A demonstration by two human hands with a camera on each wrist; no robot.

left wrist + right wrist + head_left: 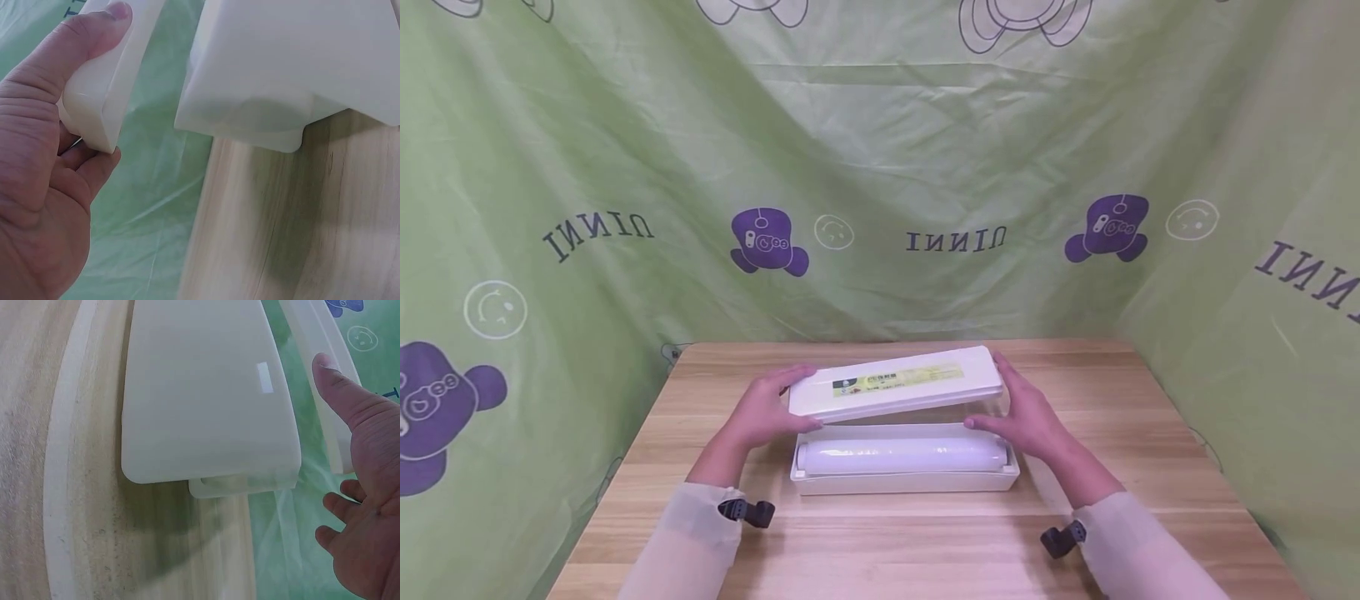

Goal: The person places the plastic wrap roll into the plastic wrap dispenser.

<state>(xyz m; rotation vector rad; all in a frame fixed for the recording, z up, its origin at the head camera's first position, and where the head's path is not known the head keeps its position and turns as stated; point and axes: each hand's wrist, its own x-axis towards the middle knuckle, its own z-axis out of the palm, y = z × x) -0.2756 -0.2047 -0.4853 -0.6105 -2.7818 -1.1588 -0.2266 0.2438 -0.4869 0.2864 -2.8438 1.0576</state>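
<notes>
A long white box (910,483) sits on the table, with a roll of clear wrapping film (902,457) lying inside. Above and behind it, its white lid (895,387) is tilted, right end higher, a yellow-green label on top. My left hand (766,408) grips the lid's left end, thumb on the near edge, fingers round the far side; the left wrist view shows the thumb and fingertips on it. At the lid's right end, my right hand (1033,417) is spread, fingers by the far corner. Its thumb shows below the near edge; some fingers are hidden in the right wrist view.
The wooden table (880,550) carries the box near its middle. Green printed cloth (880,150) hangs behind and along both sides. A small black device is strapped at each wrist, over pale sleeves (688,533).
</notes>
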